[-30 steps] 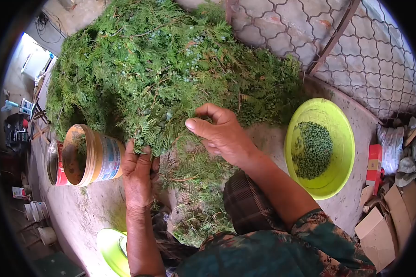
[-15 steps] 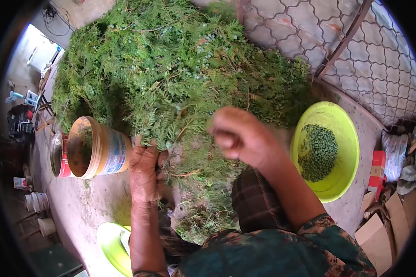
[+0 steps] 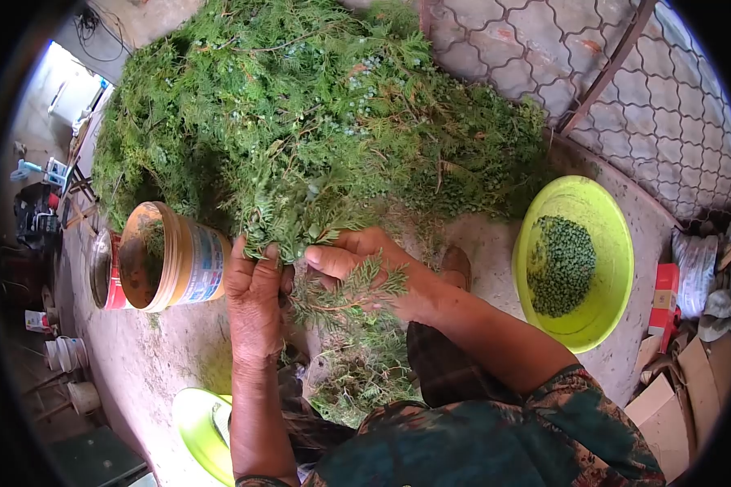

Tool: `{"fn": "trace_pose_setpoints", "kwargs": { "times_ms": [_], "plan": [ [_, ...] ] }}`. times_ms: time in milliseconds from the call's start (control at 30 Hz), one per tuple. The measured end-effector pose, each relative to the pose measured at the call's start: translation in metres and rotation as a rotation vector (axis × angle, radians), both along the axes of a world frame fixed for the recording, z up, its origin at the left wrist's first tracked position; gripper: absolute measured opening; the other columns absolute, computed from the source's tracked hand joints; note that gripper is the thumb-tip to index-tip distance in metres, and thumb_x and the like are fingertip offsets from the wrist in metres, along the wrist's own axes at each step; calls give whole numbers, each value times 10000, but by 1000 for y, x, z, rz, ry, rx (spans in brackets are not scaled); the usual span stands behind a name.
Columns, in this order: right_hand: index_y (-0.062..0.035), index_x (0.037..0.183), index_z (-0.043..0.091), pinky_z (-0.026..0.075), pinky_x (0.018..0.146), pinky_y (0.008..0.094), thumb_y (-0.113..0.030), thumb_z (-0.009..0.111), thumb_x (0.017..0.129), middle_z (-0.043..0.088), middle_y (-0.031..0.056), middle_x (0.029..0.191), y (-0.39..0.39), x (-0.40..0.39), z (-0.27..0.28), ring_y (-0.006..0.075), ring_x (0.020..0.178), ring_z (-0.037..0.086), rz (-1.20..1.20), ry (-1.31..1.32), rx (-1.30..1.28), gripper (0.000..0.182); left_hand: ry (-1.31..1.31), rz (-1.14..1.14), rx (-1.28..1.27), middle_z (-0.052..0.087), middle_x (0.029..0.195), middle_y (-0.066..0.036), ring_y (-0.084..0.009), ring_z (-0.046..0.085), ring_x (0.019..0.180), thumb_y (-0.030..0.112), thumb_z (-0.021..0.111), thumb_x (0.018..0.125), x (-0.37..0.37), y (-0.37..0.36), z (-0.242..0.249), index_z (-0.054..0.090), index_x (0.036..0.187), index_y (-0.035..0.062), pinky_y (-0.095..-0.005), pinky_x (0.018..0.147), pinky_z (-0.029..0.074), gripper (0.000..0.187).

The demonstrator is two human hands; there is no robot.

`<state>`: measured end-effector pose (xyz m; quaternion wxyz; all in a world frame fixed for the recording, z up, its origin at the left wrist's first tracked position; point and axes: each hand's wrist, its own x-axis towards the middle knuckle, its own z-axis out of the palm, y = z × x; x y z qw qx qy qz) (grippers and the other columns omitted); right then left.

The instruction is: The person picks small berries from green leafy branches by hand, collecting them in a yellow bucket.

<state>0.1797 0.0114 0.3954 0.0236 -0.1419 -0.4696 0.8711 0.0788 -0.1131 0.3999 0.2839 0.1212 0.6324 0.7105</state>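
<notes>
Low in front of the large heap of green branches (image 3: 300,105), my left hand (image 3: 256,292) is closed on a leafy sprig (image 3: 292,219) bearing small green cones. Close to its right, my right hand (image 3: 365,264) has thumb and fingers pinched at the same sprig; what lies between its fingertips is too small to make out. A lower twig of the sprig crosses in front of the right hand. On the right, a yellow-green basin (image 3: 617,280) holds many small green cones (image 3: 562,264).
An orange-rimmed bucket (image 3: 166,260) and a red one (image 3: 105,272) lie tilted at left. Another yellow-green basin (image 3: 191,430) is at lower left. Loose sprigs (image 3: 365,365) lie between my legs. Wire mesh (image 3: 544,49) stands at upper right, cardboard (image 3: 666,422) at lower right.
My right hand has moved left and slightly down to the sprig, beside my left hand. A shoe now shows where the right hand was. The left hand has hardly moved.
</notes>
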Motion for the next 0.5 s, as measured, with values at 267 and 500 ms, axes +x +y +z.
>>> {"fn": "trace_pose_setpoints", "kwargs": {
  "times_ms": [267, 500],
  "plan": [
    [-6, 809, 556, 312, 424, 208, -214, 527, 834, 510, 13, 664, 12, 14, -8, 36, 493, 391, 185, 148, 4, 211, -265, 92, 147, 553, 724, 19, -52, 432, 504, 191, 519, 895, -21, -8, 1, 527, 1096, 84, -198, 441, 363, 228],
    [-33, 974, 555, 246, 374, 187, -159, 539, 858, 508, -3, 660, 11, 9, -10, 25, 443, 329, -48, -1, -85, 172, -122, -70, 80, 552, 687, -3, -70, 434, 439, 213, 584, 883, -9, -8, 2, 523, 1127, 64, -171, 389, 336, 293]
  ]
}}
